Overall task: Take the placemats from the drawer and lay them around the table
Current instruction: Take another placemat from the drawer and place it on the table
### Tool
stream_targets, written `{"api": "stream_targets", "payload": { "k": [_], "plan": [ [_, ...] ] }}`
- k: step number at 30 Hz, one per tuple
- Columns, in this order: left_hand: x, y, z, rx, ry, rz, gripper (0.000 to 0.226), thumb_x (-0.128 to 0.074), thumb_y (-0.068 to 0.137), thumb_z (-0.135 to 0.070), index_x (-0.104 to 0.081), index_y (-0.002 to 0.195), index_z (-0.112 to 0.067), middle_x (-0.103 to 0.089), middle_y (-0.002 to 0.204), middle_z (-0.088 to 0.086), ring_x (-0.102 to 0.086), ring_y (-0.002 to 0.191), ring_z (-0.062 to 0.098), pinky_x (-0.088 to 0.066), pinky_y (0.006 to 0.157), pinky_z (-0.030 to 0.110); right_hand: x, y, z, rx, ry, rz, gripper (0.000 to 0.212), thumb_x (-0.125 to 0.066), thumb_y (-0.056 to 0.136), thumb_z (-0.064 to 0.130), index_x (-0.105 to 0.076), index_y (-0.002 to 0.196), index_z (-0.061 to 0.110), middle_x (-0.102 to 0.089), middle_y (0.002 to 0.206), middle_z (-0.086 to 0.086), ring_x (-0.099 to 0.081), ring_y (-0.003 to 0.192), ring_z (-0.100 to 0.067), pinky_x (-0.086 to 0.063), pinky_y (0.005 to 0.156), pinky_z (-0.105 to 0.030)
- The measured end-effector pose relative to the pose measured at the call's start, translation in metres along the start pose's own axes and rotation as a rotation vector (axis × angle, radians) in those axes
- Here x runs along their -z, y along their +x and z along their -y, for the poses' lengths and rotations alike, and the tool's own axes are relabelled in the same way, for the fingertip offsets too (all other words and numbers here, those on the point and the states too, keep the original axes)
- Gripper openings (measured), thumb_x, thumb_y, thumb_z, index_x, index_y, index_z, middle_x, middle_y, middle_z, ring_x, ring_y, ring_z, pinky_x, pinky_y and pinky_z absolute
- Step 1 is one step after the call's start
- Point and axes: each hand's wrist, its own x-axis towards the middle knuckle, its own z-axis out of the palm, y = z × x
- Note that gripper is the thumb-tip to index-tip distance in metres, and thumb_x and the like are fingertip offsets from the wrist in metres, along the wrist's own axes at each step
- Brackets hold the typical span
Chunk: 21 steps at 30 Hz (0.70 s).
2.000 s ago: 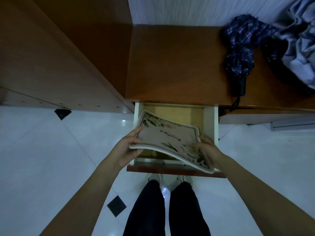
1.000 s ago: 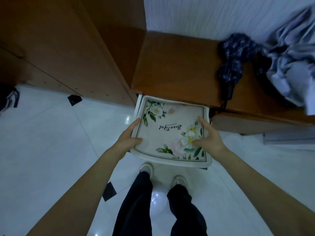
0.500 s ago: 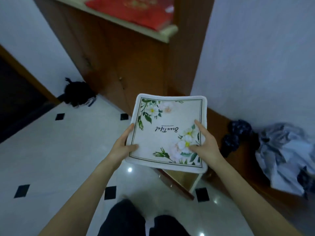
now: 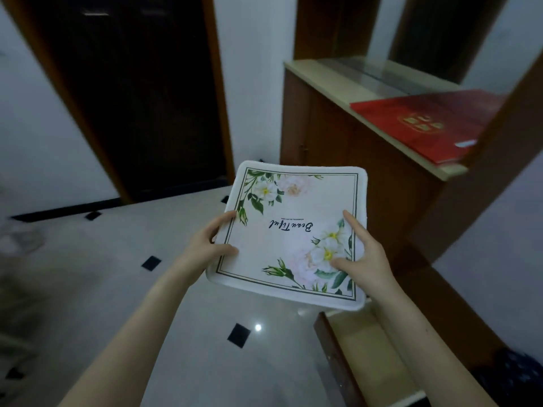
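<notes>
Our left hand [image 4: 210, 245] and right hand [image 4: 363, 257] each keep a closed grip on opposite side edges of the placemats [image 4: 291, 233], level above open tiled floor [image 4: 182, 304]; the drawer [image 4: 367, 348] gapes below right.

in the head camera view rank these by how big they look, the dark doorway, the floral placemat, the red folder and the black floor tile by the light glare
1. dark doorway, though it stands farther off.
2. floral placemat, enlarged by nearness; left hand and right hand hold it.
3. red folder, partly hidden.
4. black floor tile, smallest.
</notes>
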Motion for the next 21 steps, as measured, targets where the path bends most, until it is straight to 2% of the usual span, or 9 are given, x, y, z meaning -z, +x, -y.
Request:
{"api": "stream_targets", "payload": {
  "k": [2, 6, 9, 11, 13, 14, 16, 19, 21],
  "plan": [
    [0.038, -0.029, 0.011, 0.004, 0.003, -0.078, 0.068, -0.07, 0.076, -0.003, -0.053, 0.126, -0.045, -0.054, 0.125, -0.014, -0.061, 0.102, 0.012, -0.052, 0.082, 0.026, -0.043, -0.002, 0.014, 0.018, 0.014, 0.1, 0.096, -0.068, 0.072, -0.018, -0.038, 0.142, 0.04, -0.046, 0.142, 0.005, -0.058, 0.111, -0.007, -0.054, 0.073, -0.015],
    [0.11, -0.108, 0.046, 0.05, 0.021, -0.242, 0.071, -0.074, 0.069, -0.018, -0.051, 0.13, -0.046, -0.053, 0.124, -0.025, -0.058, 0.106, 0.003, -0.048, 0.087, 0.022, -0.138, -0.019, 0.03, 0.02, 0.015, 0.247, 0.093, -0.069, 0.073, -0.013, -0.039, 0.141, 0.042, -0.044, 0.143, 0.008, -0.06, 0.105, 0.001, -0.052, 0.069, -0.013],
    [0.172, -0.195, 0.084, 0.109, -0.035, -0.442, 0.074, -0.074, 0.072, -0.004, -0.051, 0.132, -0.041, -0.056, 0.119, -0.024, -0.06, 0.093, -0.008, -0.045, 0.07, 0.005, -0.23, -0.048, 0.04, 0.027, -0.022, 0.378, 0.085, -0.071, 0.072, -0.007, -0.045, 0.138, 0.04, -0.046, 0.142, 0.009, -0.054, 0.116, -0.006, -0.05, 0.078, -0.012],
    [0.205, -0.255, 0.109, 0.146, -0.073, -0.575, 0.077, -0.076, 0.069, -0.001, -0.053, 0.132, -0.039, -0.06, 0.12, -0.019, -0.062, 0.088, -0.01, -0.045, 0.068, 0.005, -0.292, -0.07, 0.046, 0.045, -0.034, 0.493, 0.082, -0.073, 0.069, -0.005, -0.048, 0.132, 0.041, -0.049, 0.138, 0.009, -0.053, 0.12, -0.012, -0.05, 0.089, -0.021],
    [0.231, -0.315, 0.13, 0.186, -0.099, -0.712, 0.076, -0.075, 0.07, 0.002, -0.054, 0.131, -0.038, -0.062, 0.116, -0.017, -0.063, 0.084, -0.01, -0.047, 0.067, 0.006, -0.35, -0.096, 0.054, 0.065, -0.045, 0.612, 0.08, -0.074, 0.068, -0.004, -0.048, 0.129, 0.04, -0.051, 0.133, 0.01, -0.054, 0.118, -0.014, -0.051, 0.093, -0.03],
    [0.242, -0.344, 0.138, 0.206, -0.114, -0.785, 0.075, -0.073, 0.071, 0.004, -0.054, 0.131, -0.038, -0.063, 0.113, -0.019, -0.064, 0.081, -0.01, -0.047, 0.066, 0.007, -0.377, -0.109, 0.06, 0.076, -0.046, 0.67, 0.079, -0.075, 0.068, -0.004, -0.048, 0.129, 0.039, -0.053, 0.129, 0.013, -0.055, 0.115, -0.013, -0.051, 0.09, -0.027],
    [0.26, -0.398, 0.152, 0.233, -0.14, -0.928, 0.072, -0.071, 0.072, 0.004, -0.055, 0.129, -0.038, -0.064, 0.109, -0.02, -0.064, 0.078, -0.01, -0.047, 0.064, 0.007, -0.428, -0.135, 0.074, 0.091, -0.042, 0.782, 0.077, -0.074, 0.069, -0.006, -0.048, 0.128, 0.036, -0.053, 0.119, 0.02, -0.056, 0.106, -0.004, -0.048, 0.077, -0.011],
    [0.278, -0.469, 0.171, 0.253, -0.146, -1.128, 0.074, -0.072, 0.069, 0.002, -0.057, 0.127, -0.04, -0.063, 0.115, -0.018, -0.062, 0.083, -0.013, -0.046, 0.068, 0.005, -0.496, -0.173, 0.092, 0.117, -0.041, 0.948, 0.077, -0.074, 0.068, -0.006, -0.049, 0.127, 0.037, -0.055, 0.118, 0.017, -0.057, 0.098, 0.005, -0.048, 0.069, -0.008],
    [0.286, -0.508, 0.184, 0.262, -0.165, -1.247, 0.074, -0.072, 0.066, 0.004, -0.057, 0.124, -0.04, -0.061, 0.117, -0.019, -0.06, 0.085, -0.016, -0.046, 0.071, 0.005, -0.536, -0.196, 0.102, 0.14, -0.047, 1.047, 0.076, -0.072, 0.069, -0.008, -0.048, 0.127, 0.036, -0.053, 0.115, 0.022, -0.055, 0.091, 0.017, -0.045, 0.064, -0.004]
  ]
}}
